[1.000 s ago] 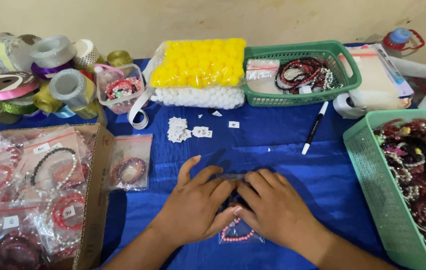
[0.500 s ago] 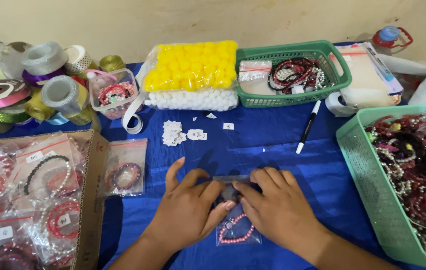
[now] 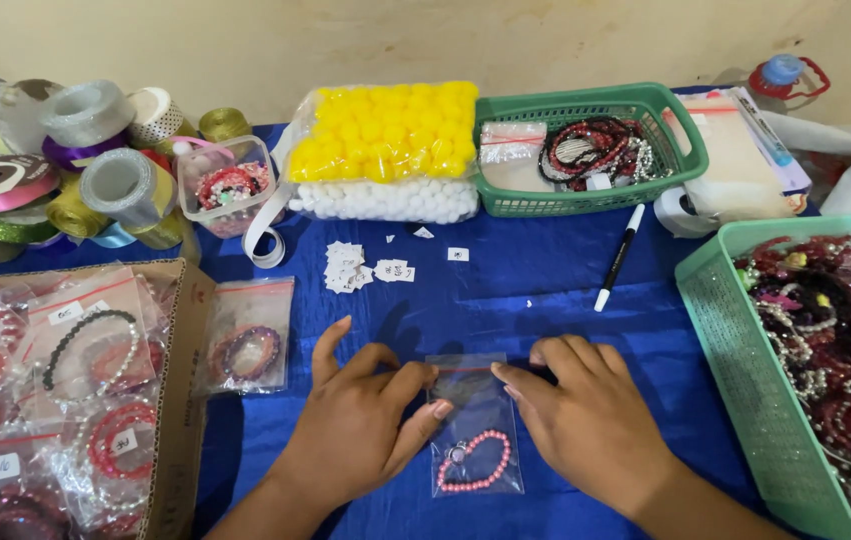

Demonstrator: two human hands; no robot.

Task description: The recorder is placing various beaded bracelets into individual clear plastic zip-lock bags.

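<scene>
Both hands (image 3: 465,425) press flat on the clear bag (image 3: 475,425); uneven pressure may leave its strip unsealed, freeing the pink bracelet (image 3: 475,462).

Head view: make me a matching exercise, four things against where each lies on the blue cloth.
Things:
1. pen
2. pink bracelet bag
3. yellow pompom pack
4. cardboard box

Places:
A. far left, full of bagged bracelets
B. between the two hands
C. just left of the far green basket
D. in front of the far green basket, right of the paper tags

Pairs: 1-D, 2-B, 3-C, 4-A
</scene>
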